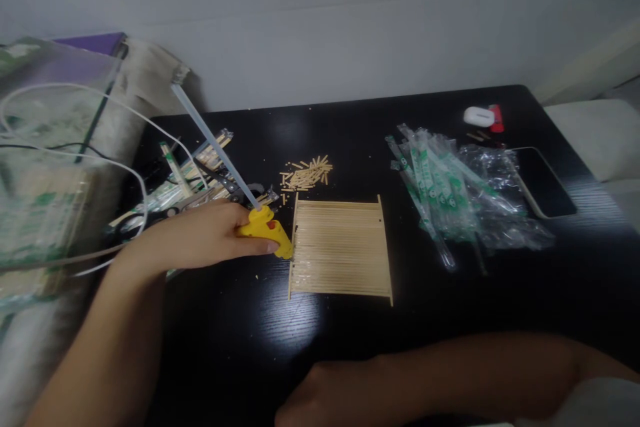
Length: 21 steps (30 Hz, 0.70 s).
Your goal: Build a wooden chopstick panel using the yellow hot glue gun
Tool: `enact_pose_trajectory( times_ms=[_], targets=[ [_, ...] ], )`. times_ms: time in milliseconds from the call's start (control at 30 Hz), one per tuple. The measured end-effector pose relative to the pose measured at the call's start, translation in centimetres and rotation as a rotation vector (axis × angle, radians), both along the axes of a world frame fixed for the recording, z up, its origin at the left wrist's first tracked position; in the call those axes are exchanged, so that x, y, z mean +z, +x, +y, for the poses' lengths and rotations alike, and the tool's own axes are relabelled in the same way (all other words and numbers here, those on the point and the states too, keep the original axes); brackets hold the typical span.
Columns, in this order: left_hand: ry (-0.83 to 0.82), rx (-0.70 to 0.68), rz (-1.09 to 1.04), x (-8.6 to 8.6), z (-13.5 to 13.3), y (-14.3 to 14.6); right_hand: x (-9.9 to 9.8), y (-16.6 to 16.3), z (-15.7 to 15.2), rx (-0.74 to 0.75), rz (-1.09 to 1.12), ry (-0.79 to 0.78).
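My left hand [225, 233] is closed around a yellow hot glue gun [267, 230]. A long translucent glue stick [215, 143] juts from its back end, up and to the left. The gun's front end is at the left edge of a flat panel of wooden sticks [343, 247]; whether it touches cannot be told. The panel has many sticks side by side, with a crosswise stick along each side. My right hand [310, 397] lies at the bottom edge of the view, nearer me than the panel, its fingers out of sight.
Short cut stick pieces [313, 172] lie behind the panel. Clear and green plastic wrappers [440, 180], a phone [545, 181] and a white case [479, 116] are on the right of the black table [350, 133]. Scissors [225, 183], wrapped chopsticks [175, 167] and a white cable [143, 180] crowd the left.
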<state>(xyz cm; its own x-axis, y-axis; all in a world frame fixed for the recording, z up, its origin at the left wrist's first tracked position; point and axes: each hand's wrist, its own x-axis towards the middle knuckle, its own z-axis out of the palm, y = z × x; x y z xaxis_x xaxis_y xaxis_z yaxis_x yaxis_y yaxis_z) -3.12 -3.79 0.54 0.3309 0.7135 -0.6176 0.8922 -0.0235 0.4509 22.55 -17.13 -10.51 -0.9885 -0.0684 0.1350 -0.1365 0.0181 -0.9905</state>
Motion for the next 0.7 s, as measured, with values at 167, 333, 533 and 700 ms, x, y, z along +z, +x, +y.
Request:
enact_pose_trajectory(
  times_ms=[167,333,533,700],
  targets=[
    [0.017,-0.001,0.012,0.0,0.1,0.0,-0.2,-0.1,-0.1,0.008,0.011,0.001],
    [0.049,-0.034,-0.013,-0.2,0.1,-0.2,-0.6,0.1,-0.3,-0.004,0.012,0.023],
    [-0.03,-0.022,0.031,0.0,-0.1,-0.1,-0.8,0.1,-0.5,0.002,0.001,0.034],
    [-0.034,-0.028,0.029,-0.3,-0.1,-0.3,-1.0,0.0,-0.6,-0.009,0.033,0.028]
  ],
)
